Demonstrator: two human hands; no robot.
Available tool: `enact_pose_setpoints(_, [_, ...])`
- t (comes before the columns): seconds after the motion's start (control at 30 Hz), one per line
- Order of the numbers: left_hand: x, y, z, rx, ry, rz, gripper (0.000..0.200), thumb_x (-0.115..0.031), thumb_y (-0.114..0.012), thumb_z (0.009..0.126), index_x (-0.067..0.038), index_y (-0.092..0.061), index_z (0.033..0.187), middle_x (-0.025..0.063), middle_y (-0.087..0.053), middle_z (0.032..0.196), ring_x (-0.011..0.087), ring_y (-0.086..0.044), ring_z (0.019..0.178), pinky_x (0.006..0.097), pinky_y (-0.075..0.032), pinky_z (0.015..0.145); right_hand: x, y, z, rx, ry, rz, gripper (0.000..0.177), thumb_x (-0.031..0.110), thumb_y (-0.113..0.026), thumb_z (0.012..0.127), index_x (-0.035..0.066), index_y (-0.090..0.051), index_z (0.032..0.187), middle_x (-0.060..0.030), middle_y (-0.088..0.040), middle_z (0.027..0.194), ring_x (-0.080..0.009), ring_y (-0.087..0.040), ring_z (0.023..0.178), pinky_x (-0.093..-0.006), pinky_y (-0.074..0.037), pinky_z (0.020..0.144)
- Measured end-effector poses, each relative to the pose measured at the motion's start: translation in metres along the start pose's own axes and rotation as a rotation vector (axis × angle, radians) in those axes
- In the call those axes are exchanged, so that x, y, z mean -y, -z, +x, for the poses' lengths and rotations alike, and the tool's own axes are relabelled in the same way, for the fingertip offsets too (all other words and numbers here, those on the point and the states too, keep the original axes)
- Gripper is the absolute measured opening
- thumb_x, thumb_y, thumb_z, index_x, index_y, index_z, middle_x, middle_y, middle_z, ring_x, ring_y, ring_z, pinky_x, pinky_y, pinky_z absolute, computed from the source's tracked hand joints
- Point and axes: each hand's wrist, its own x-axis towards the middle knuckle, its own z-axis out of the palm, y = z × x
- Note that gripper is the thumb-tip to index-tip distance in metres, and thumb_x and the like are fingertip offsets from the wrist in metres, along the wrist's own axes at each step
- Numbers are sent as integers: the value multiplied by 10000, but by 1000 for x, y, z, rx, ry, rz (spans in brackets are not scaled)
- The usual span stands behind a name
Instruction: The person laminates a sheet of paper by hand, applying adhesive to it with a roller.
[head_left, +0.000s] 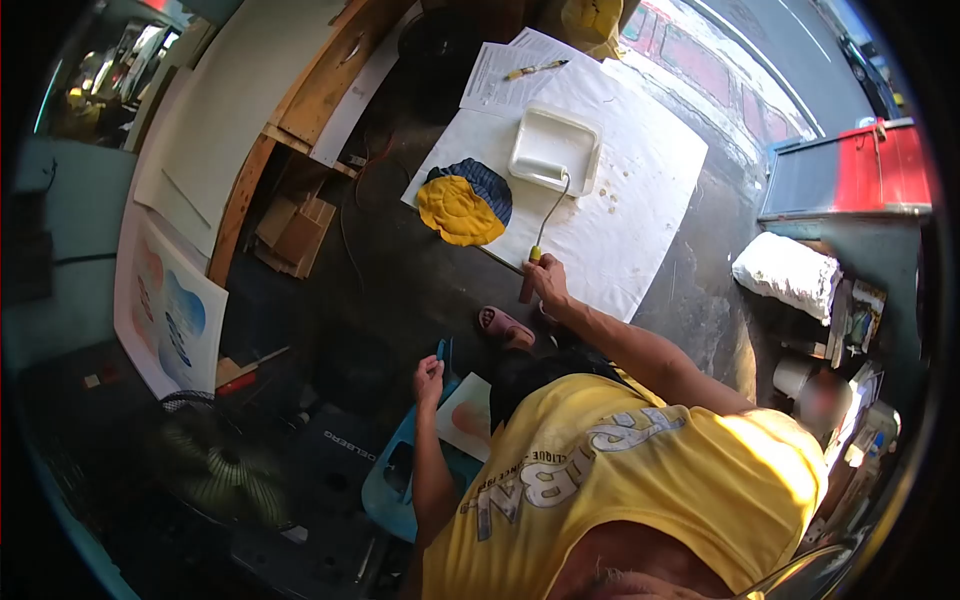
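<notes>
My right hand (545,278) is closed around the handle of a paint roller (543,223). Its white roller sleeve lies in a white paint tray (555,122) with pale paint in it. My left hand (428,381) is lower down, fingers pinched together close to a blue strip (441,350). What it holds, if anything, I cannot make out. Beneath the left forearm is a blue plastic chair (381,497), with a painted sheet (468,416) beside it. A yellow and dark blue cloth (463,209) lies on the white sheet (652,180), left of the tray.
Printed papers with a pen (537,70) lie beyond the tray. A wooden bench (318,92) and leaning painted board (172,305) stand left, above a fan (222,465). A white bundle (788,274) sits right. My sandaled foot (505,327) is below the roller.
</notes>
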Motion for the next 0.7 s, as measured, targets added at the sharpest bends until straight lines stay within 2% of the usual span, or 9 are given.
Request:
enact_pose_setpoints(0.07, [-27,17,9,8,-114,-2,358,-218,-700,979,-28,-647,1278,159,-728,1154,237,-714,999,346,-564,873,22,-14,-39,-60,-22,377,287,296,-636,991,28,-532,991,-93,-611,821,-182,-604,741,-363,-504,689])
enact_pose_setpoints(0.1, [-62,31,16,-31,-174,67,353,-217,-697,981,-29,-648,1276,157,-729,1152,233,-715,989,346,-565,866,35,-14,-31,-81,47,401,270,286,-619,1006,40,-512,976,-68,-581,791,-158,-559,686,-336,-471,624])
enact_pose_setpoints(0.17, [-82,28,19,4,-226,117,344,-215,-691,985,-32,-650,1273,152,-732,1147,225,-718,969,345,-567,853,17,2,-32,-220,138,326,248,267,-585,1037,65,-473,946,-16,-521,731,-110,-468,576,-280,-403,493])
enact_pose_setpoints(0.2, [-93,22,18,38,-208,154,361,-226,-701,975,-40,-648,1281,158,-728,1167,236,-724,975,351,-568,860,10,13,-35,-269,210,247,244,285,-551,1059,78,-473,956,6,-473,718,-98,-441,564,-279,-389,490])
enact_pose_setpoints(0.33, [-116,24,32,157,-217,354,397,-235,-719,956,-45,-638,1294,163,-722,1202,266,-734,994,369,-570,864,23,43,-50,-203,194,245,266,314,-527,1072,91,-465,941,6,-472,731,-92,-438,581,-267,-384,496])
enact_pose_setpoints(0.43, [-133,21,34,154,-202,467,414,-237,-717,957,-43,-627,1311,165,-711,1227,260,-731,996,369,-570,862,41,61,-50,-102,120,299,259,307,-513,1077,88,-467,947,2,-483,746,-90,-440,583,-260,-381,495])
enact_pose_setpoints(0.57, [-157,21,30,228,-185,448,422,-217,-709,964,-40,-614,1335,171,-692,1261,263,-725,994,368,-570,862,91,79,-76,16,-86,430,266,321,-517,1075,80,-468,974,-8,-490,755,-96,-449,580,-264,-379,474])
enact_pose_setpoints(0.7, [-141,45,66,268,-164,442,424,-211,-708,964,-50,-614,1345,156,-696,1265,255,-716,1037,368,-566,892,107,70,-68,-37,-136,433,291,343,-519,1056,59,-479,1003,-38,-521,791,-126,-487,569,-309,-418,455])
